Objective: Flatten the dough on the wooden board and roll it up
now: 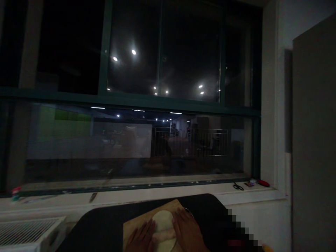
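Observation:
A flattened round of pale dough [162, 218] lies on a light wooden board [131, 226] at the bottom of the view. Across the dough runs a pale rolling pin [165, 236], its ends covered by my hands. My left hand [141, 237] rests palm down over the pin's left end, fingers stretched forward along the dough's left edge. Over the right end lies my right hand [187, 229], its fingers also extended and flat beside the dough. Behind the right fingers, a thin curved rim [188, 211] of something shows, mostly hidden.
The board sits on a black tabletop [105, 220] against a white windowsill [162, 194]. Scissors [238, 186] and a red object [263, 183] lie on the sill at right; a small red-capped bottle [15, 193] stands at left. A white radiator [28, 232] is at lower left.

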The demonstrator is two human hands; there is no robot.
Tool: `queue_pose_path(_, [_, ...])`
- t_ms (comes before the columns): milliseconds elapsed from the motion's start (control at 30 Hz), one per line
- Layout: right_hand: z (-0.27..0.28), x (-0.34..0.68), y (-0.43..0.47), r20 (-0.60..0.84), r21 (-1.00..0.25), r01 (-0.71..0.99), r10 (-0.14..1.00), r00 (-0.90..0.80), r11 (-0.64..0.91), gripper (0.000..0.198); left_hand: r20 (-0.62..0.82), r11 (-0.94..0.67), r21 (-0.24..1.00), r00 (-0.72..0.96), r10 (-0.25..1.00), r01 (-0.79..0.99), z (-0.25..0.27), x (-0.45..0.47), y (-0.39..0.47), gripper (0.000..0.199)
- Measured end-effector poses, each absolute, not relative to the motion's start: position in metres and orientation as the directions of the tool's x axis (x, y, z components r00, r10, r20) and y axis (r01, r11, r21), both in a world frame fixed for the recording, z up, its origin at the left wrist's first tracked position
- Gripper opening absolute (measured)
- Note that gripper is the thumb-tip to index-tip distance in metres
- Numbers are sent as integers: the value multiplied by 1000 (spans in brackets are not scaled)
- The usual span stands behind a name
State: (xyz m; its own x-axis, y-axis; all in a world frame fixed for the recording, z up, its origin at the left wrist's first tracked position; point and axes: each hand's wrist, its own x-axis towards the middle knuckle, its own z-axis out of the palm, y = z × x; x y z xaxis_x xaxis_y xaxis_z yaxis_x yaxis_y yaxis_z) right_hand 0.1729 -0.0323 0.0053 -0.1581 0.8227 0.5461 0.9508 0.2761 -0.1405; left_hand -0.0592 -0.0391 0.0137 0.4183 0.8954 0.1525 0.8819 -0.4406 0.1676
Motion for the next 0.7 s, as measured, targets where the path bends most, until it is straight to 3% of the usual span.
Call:
queue_pose_path(167, [25, 167, 29, 490, -114, 940, 841, -228, 322, 50, 211, -330, 87, 307, 928, 940, 38, -43, -7, 51])
queue_pose_path(300, [19, 171, 73, 473, -96, 940, 846, -247, 328, 49, 213, -286, 89, 262, 941, 954, 41, -42, 32, 55])
queue_pose_path(533, [14, 163, 130, 459, -84, 953, 860, -222, 291, 60, 186, -304, 18, 296, 937, 953, 39, -55, 86, 51])
queue_pose_path(700, [11, 165, 147, 386, -30, 917, 851, -356, 397, 29, 184, -271, 42, 259, 948, 962, 32, -55, 96, 50])
